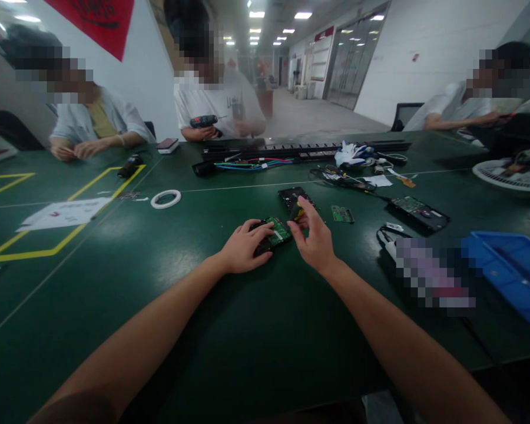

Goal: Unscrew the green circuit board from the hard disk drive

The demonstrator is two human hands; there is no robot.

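My left hand (246, 246) lies over a hard drive (281, 231), holding it on the green table with the fingers across its top and the thumb along its near edge. The drive's green circuit board faces up. Pinched in my right hand (314, 238) is a small screwdriver (297, 209) with a black and yellow handle, just right of that drive; its tip is hidden. Behind my right hand lies a second black hard drive (290, 196). A loose green circuit board (342, 214) rests to the right.
Another drive (417, 213), a blue tray (512, 271) and a blurred-out item with a cable (433, 274) lie right. A white ring (166, 199) and paper (64, 213) are left. Long black rails (309, 150) stretch behind. Across the table, one person holds a power drill (204, 121); others sit.
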